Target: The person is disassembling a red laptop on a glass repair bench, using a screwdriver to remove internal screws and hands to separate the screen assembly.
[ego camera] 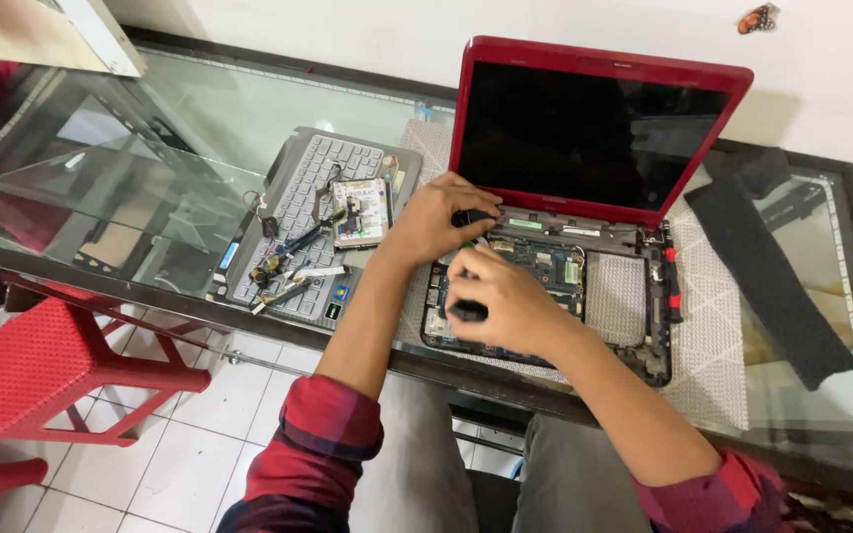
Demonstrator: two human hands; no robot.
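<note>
Glass table [130, 148], opened red laptop [594, 128], left hand [436, 219] and right hand [501, 301] fingers each pinching seemingly black parts.

You're working in bright, even daylight with soft shadows. The glass tabletop [150, 148] left of your hands mirrors pale shapes and a hazy sheen, so what lies beneath it reads muddled. The dark screen [584, 133] just beyond your hands shows faint grey reflections but no hard glare. Your left hand [436, 219] and right hand [501, 301] are slightly soft; fine parts beneath them blur. Straight edges bow outward toward the corners from the wide lens.
</note>
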